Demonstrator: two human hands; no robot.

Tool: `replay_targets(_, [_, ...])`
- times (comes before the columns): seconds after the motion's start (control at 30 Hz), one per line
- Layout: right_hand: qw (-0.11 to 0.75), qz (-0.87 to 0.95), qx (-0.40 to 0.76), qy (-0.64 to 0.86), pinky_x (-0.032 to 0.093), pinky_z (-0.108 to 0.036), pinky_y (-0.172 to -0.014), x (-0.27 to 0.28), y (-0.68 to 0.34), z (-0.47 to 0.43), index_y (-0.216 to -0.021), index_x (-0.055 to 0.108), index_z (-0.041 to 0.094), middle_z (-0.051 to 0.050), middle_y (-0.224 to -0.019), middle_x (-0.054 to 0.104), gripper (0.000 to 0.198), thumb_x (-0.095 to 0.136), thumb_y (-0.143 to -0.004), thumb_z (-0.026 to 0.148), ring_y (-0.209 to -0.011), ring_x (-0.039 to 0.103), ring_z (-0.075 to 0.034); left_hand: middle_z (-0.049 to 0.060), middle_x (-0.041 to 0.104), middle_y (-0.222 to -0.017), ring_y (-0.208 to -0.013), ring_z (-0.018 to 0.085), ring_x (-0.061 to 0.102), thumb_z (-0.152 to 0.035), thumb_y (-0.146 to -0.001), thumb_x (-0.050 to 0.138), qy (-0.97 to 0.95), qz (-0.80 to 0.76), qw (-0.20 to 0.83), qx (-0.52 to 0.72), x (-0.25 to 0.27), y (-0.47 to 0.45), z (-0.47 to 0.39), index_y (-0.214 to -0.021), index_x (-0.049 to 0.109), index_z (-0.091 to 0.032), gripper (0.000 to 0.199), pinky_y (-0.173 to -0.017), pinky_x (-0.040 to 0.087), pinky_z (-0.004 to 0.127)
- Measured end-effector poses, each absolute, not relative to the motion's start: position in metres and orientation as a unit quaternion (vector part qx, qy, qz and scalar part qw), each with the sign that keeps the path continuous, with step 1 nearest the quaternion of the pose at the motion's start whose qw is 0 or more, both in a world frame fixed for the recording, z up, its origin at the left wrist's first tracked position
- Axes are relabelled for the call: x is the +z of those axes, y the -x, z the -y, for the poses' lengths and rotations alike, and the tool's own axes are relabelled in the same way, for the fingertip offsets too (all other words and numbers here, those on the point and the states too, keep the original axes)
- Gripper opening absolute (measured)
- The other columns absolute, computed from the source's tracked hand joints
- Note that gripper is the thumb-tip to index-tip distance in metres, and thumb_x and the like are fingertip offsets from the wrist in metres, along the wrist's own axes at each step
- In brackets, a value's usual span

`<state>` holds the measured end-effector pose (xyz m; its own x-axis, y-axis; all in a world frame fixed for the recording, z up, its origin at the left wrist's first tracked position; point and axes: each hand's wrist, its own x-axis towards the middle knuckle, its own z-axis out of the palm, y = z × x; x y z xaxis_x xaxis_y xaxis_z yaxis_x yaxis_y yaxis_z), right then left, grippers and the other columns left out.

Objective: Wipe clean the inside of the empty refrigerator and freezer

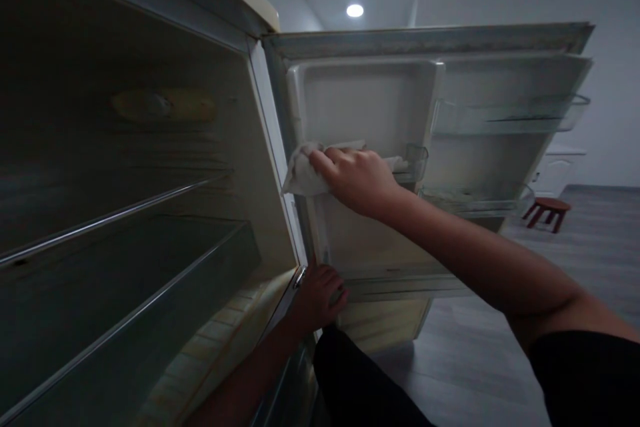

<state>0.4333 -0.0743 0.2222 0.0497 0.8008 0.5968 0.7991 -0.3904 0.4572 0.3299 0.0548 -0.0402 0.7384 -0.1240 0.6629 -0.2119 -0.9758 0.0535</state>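
Observation:
An old refrigerator (265,267) stands with its door (370,97) swung wide to the right. My right hand (357,177) reaches across the inner door, fingers closed on a crumpled white cloth (306,170). The cloth is against the door's hinge-side edge, near the gasket; part of it is hidden under the palm. Low at the hinge corner is my left hand (323,293), its fingers curled in by the bottom of the door frame. Whatever lies inside those fingers is hidden. A metal hinge piece (300,277) shows beside that hand.
Clear door bins (500,117) jut from the door's inner side. Inside the cabinet are a glass shelf (115,217), a drawer front (165,307) and a yellowed lamp cover (163,105). A red-brown stool (549,210) and a white cabinet (555,170) stand beyond, on grey flooring.

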Motion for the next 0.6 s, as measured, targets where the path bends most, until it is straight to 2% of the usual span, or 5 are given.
replay_targets(0.17, [0.002, -0.519, 0.42, -0.744, 0.038, -0.031, -0.07, 0.22, -0.472, 0.117, -0.131, 0.056, 0.017, -0.014, -0.114, 0.07, 0.041, 0.057, -0.09, 0.026, -0.095, 0.065, -0.026, 0.003, 0.068, -0.092, -0.096, 0.022, 0.062, -0.029, -0.097, 0.059, -0.941, 0.096, 0.043, 0.321, -0.035, -0.333, -0.05, -0.093, 0.059, -0.022, 0.007, -0.119, 0.028, 0.058])
replay_targets(0.33, [-0.016, -0.48, 0.451, -0.753, 0.038, -0.033, -0.075, 0.212, -0.494, 0.133, -0.12, 0.062, 0.015, -0.015, -0.11, 0.07, 0.03, 0.053, -0.092, 0.023, -0.096, 0.063, -0.027, 0.002, 0.068, -0.093, -0.097, 0.022, 0.061, -0.029, -0.098, 0.057, -0.942, 0.081, 0.041, 0.323, -0.033, -0.336, -0.045, -0.096, 0.06, -0.023, 0.008, -0.119, 0.029, 0.057])
replay_targets(0.6, [-0.02, -0.486, 0.439, -0.756, 0.04, -0.032, -0.077, 0.214, -0.446, 0.081, -0.132, 0.056, 0.017, -0.016, -0.114, 0.069, 0.036, 0.044, -0.098, 0.019, -0.093, 0.064, -0.024, 0.003, 0.068, -0.092, -0.097, 0.023, 0.061, -0.028, -0.096, 0.058, -0.935, 0.079, 0.046, 0.342, -0.039, -0.337, -0.046, -0.092, 0.06, -0.022, 0.007, -0.118, 0.029, 0.058])
